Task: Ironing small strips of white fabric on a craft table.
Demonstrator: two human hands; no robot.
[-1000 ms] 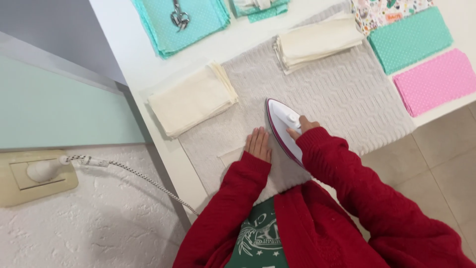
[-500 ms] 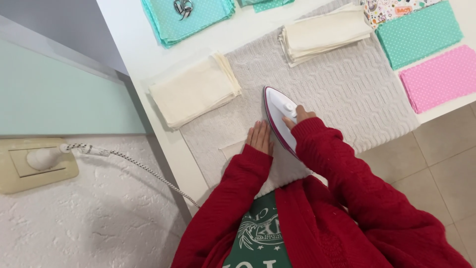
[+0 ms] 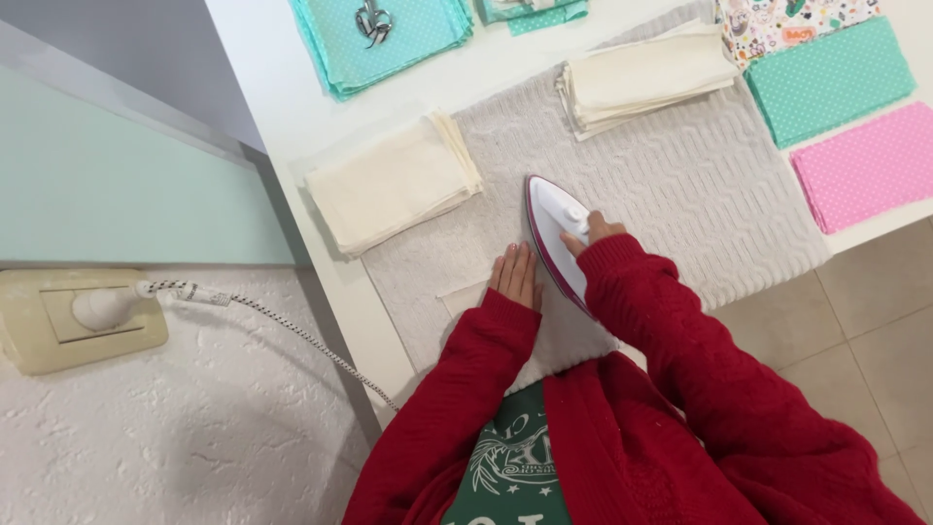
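Note:
My right hand (image 3: 595,231) grips the handle of a white iron with a magenta edge (image 3: 550,226), which rests on a pale fabric piece (image 3: 486,292) laid on the grey textured mat (image 3: 680,185). My left hand (image 3: 515,275) lies flat on that fabric piece, fingers together, just left of the iron. Both arms are in red knitted sleeves.
A stack of cream fabric squares (image 3: 394,183) lies left of the mat, another cream stack (image 3: 646,78) at its far edge. Teal dotted fabric with scissors (image 3: 374,19), teal (image 3: 831,78) and pink (image 3: 865,165) dotted pieces lie on the white table. A cord (image 3: 292,331) runs from a wall socket (image 3: 78,316).
The iron has slid a little away from me along the fabric. My left hand stays pressed flat beside it.

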